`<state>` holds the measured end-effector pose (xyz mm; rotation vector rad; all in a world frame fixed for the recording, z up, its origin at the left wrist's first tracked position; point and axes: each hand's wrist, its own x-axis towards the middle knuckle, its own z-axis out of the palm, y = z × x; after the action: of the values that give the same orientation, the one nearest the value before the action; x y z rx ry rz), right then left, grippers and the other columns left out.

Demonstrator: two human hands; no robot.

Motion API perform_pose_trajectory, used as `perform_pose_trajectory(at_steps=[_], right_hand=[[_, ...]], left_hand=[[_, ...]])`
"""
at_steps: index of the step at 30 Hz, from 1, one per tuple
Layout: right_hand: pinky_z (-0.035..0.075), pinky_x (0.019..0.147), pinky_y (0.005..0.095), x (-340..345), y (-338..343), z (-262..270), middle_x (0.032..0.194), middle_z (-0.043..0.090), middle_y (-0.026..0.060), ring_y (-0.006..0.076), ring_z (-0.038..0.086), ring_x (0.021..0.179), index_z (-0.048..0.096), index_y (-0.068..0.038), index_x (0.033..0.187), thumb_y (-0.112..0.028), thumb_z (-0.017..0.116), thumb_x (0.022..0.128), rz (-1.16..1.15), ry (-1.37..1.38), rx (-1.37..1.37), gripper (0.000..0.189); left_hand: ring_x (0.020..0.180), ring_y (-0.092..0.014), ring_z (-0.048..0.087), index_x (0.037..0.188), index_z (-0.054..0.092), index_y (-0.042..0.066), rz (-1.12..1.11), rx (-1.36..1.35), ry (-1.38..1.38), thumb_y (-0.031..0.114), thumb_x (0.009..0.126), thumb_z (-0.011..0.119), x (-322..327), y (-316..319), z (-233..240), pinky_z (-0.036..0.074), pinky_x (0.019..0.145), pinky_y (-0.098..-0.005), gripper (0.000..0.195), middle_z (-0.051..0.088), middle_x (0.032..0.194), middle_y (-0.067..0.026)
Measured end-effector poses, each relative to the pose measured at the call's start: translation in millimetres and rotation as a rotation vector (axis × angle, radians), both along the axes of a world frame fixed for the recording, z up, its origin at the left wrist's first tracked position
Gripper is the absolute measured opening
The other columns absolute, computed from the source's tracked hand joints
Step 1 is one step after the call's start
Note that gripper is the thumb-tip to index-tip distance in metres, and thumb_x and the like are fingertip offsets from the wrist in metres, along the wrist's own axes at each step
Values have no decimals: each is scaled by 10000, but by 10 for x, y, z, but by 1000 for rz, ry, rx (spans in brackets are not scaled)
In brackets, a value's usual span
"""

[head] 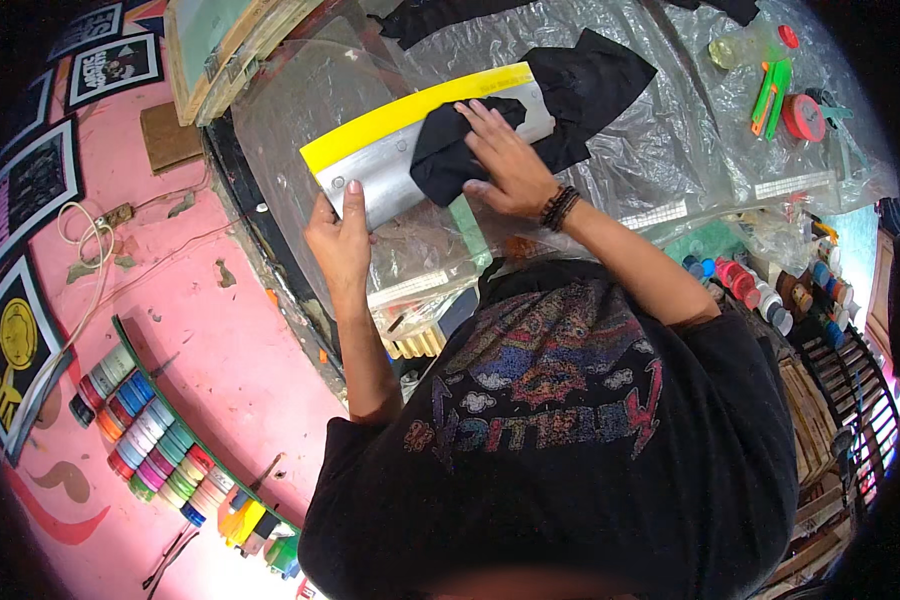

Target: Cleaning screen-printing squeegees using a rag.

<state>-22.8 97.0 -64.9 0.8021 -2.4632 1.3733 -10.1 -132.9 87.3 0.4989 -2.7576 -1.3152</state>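
My left hand (343,240) grips the lower left end of a wide screen-printing squeegee (382,169), its thumb on the metal face. The squeegee has a silvery metal holder and a yellow blade along its far edge. My right hand (510,161) lies spread on a folded black cloth (442,150), pressing it against the metal face. A dark bracelet is on that wrist. Another piece of black cloth (596,79) lies just beyond the squeegee's right end, partly hidden by it.
Clear plastic sheeting (645,157) covers the table. At the right lie a green and orange cutter (772,97), a red-lidded bottle (750,49) and a red round container (802,118). Wooden frames (225,60) stand at the far left, beside a pink wall (270,352).
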Motion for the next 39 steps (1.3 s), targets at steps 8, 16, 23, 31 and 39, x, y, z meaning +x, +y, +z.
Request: perform_pose_trajectory(at_steps=[8, 16, 23, 31, 39], right_hand=[[181, 1223, 502, -109, 86, -297, 1544, 287, 347, 477, 259, 1457, 356, 170, 1414, -535, 530, 958, -214, -161, 14, 857], [165, 1230, 481, -214, 381, -661, 1527, 260, 391, 493, 246, 1454, 305, 193, 1424, -449, 600, 938, -331, -158, 76, 857], [141, 1242, 493, -103, 440, -571, 1567, 244, 337, 437, 229, 1487, 329, 185, 1416, -377, 652, 856, -195, -92, 215, 857], [183, 1232, 461, -332, 184, -229, 1520, 293, 387, 476, 258, 1457, 275, 184, 1450, -475, 559, 943, -178, 36, 68, 878], [214, 1216, 476, -330, 346, -607, 1480, 327, 412, 509, 305, 1418, 379, 194, 1351, -428, 531, 974, -327, -133, 96, 743]], left_hand=[[555, -81, 559, 1075, 663, -59, 48, 43, -14, 287, 985, 651, 43, -13, -87, 434, 423, -254, 358, 671, 773, -85], [541, -79, 553, 1086, 667, -68, 23, 41, 10, 291, 986, 649, 12, -1, -83, 439, 426, -254, 373, 665, 755, -83], [532, -83, 552, 1079, 669, -72, 16, 45, 9, 292, 984, 652, 66, -33, -59, 435, 424, -258, 377, 665, 754, -87], [591, -74, 571, 1134, 664, -37, -46, -31, 12, 323, 986, 644, 176, 57, 35, 465, 440, -235, 389, 680, 821, -77], [595, -69, 570, 1167, 651, -39, -17, 7, -3, 303, 980, 652, 180, 41, -6, 455, 434, -233, 389, 682, 841, -69]])
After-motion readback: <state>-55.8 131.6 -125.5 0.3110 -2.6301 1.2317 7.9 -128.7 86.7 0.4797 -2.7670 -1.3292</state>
